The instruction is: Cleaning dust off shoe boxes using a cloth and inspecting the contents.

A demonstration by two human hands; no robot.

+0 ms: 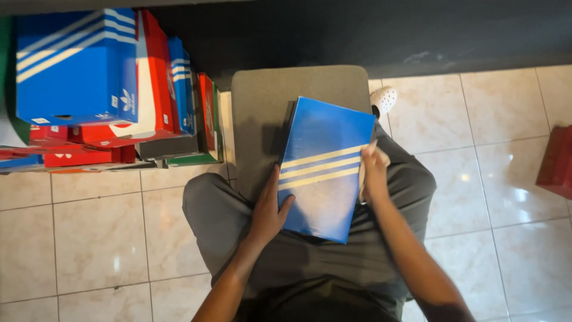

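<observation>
Centre of frame: blue shoebox [322, 173] with three pale diagonal stripes on its lid, lying partly on the person's lap and partly on a grey padded stool [262, 113].
Left hand [269, 210]: grip clasped on the box's left edge, thumb on the lid, fingers along the side.
Right hand [374, 173]: pressed against the box's right edge with a white cloth [375, 156] bunched in its grip.
Lid surface: dusty and dull in the lower half, cleaner blue toward the top.
Lap: grey trousers [316, 262], knees spread to either side of the stool.
Upper right of stool: white perforated clog [384, 100] on the floor.
Floor: glossy cream tiles [89, 238] with thin dark grout lines and light glare.
Upper left of frame: stack of shoeboxes [107, 89], blue, red, green and black, some on edge.
Top of frame: dark wall [387, 30] meeting the tiles.
Right edge: dark red box [557, 161] on the floor.
</observation>
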